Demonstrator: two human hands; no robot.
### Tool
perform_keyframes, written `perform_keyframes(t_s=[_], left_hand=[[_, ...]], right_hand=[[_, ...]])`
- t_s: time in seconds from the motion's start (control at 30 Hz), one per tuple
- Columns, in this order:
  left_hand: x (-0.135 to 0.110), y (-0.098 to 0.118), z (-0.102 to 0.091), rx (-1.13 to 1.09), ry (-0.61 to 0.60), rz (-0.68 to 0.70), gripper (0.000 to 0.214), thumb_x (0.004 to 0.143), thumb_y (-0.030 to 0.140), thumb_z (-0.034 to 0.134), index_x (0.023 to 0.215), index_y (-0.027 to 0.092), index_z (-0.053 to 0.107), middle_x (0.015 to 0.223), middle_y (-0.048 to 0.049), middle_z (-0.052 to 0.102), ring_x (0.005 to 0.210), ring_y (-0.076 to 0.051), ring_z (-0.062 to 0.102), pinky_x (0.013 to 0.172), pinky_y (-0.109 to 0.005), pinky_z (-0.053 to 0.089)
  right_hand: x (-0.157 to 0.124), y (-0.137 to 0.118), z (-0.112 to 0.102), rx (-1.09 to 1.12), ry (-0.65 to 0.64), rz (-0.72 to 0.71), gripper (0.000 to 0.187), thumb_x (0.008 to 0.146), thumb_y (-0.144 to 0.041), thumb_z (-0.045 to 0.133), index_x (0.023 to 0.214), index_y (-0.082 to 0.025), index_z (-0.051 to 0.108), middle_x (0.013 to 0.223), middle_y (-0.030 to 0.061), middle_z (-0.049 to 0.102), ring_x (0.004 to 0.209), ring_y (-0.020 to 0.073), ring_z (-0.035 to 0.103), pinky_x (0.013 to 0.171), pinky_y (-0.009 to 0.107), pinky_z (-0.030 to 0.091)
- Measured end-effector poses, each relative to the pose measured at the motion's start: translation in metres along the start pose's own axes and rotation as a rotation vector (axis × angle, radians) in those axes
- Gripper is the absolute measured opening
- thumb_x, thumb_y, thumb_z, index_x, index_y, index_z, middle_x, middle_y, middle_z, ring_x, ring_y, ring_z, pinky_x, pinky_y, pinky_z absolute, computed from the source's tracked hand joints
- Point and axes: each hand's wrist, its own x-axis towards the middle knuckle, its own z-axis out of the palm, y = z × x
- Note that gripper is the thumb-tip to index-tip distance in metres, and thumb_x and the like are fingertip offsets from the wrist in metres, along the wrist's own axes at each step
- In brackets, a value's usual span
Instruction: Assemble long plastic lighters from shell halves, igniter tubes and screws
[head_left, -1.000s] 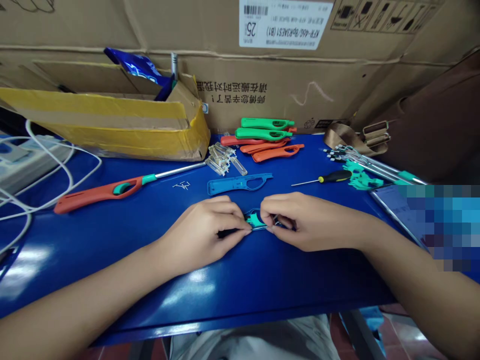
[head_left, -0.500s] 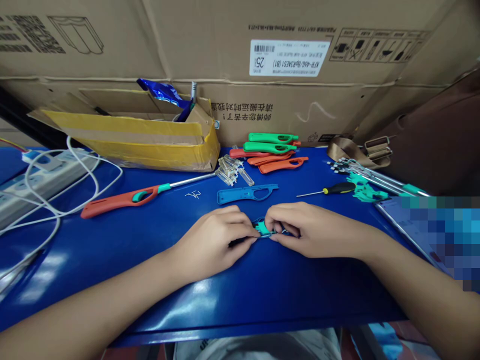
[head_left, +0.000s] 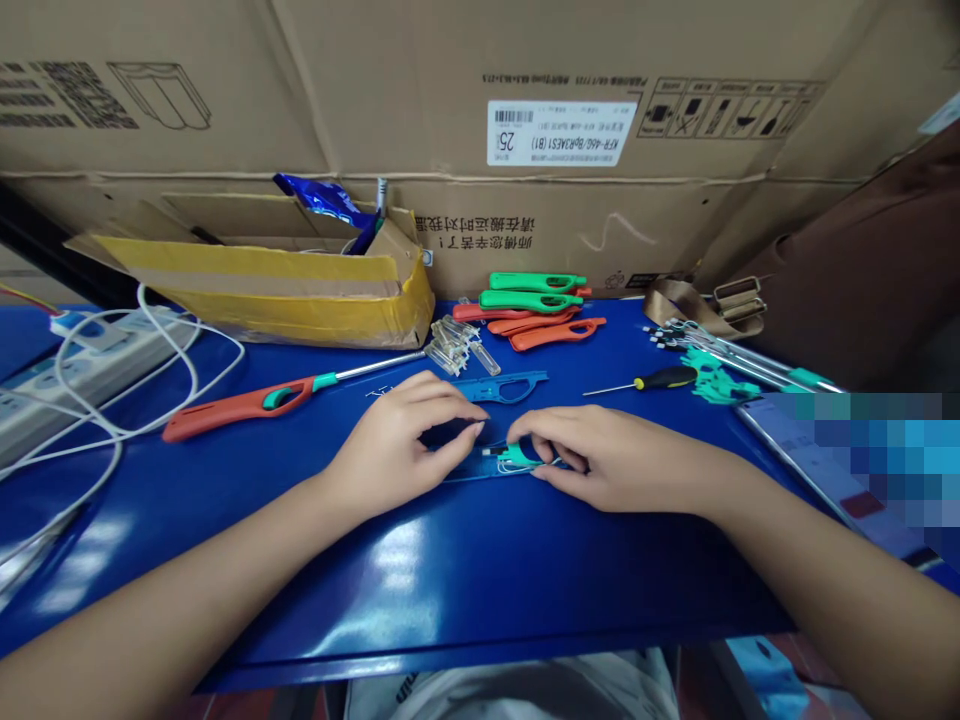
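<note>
Casing half [head_left: 466,470], blue, lies on counter [head_left: 420,600] w/ green pc [head_left: 517,456] inside. R hand [head_left: 592,458] at its R end, fingers part-curled over it, thumb & forefinger apart; can't tell if gripping. L hand [head_left: 405,435] at its L end, thumb & index tips a small gap apart, nothing visibly held. 2nd blue half [head_left: 514,390] behind casing; screwdriver [head_left: 667,378] behind & R of it; red-orange lighter [head_left: 236,412] well L.

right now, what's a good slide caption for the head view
Left hand and right hand at a blue casing half and green part, a screwdriver lying beyond on the table.
</note>
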Motion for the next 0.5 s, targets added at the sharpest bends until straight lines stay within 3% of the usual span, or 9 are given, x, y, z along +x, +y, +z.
perform_keyframes(t_s=[0.13,0.37,0.5], left_hand=[[0.002,-0.008,-0.004,0.176,-0.042,-0.029,0.019,0.096,0.022,0.061,0.110,0.018,0.074,0.105,-0.0068,0.074,0.098,-0.022,0.063,0.090,-0.038,0.052],[0.005,-0.030,-0.010,0.442,-0.049,-0.241,0.031,0.099,0.028,0.050,0.116,0.013,0.072,0.107,-0.0128,0.068,0.103,-0.030,0.058,0.094,-0.048,0.051],[0.002,-0.036,-0.009,0.541,-0.090,-0.281,0.039,0.099,0.026,0.045,0.131,0.019,0.068,0.117,-0.0143,0.062,0.108,-0.032,0.054,0.092,-0.050,0.051]], right_hand=[[0.002,-0.002,-0.001,-0.017,-0.008,-0.016,0.022,0.093,-0.017,0.059,0.114,-0.023,0.061,0.096,-0.0015,0.064,0.075,0.0114,0.055,0.067,0.025,0.038],[0.002,-0.002,0.000,-0.017,-0.017,-0.019,0.020,0.094,-0.017,0.058,0.112,-0.024,0.061,0.098,-0.0020,0.064,0.074,0.0115,0.054,0.066,0.025,0.037],[0.002,-0.002,0.000,-0.010,-0.017,-0.028,0.017,0.093,-0.017,0.058,0.108,-0.023,0.061,0.095,-0.0017,0.064,0.072,0.0114,0.053,0.065,0.025,0.036]])
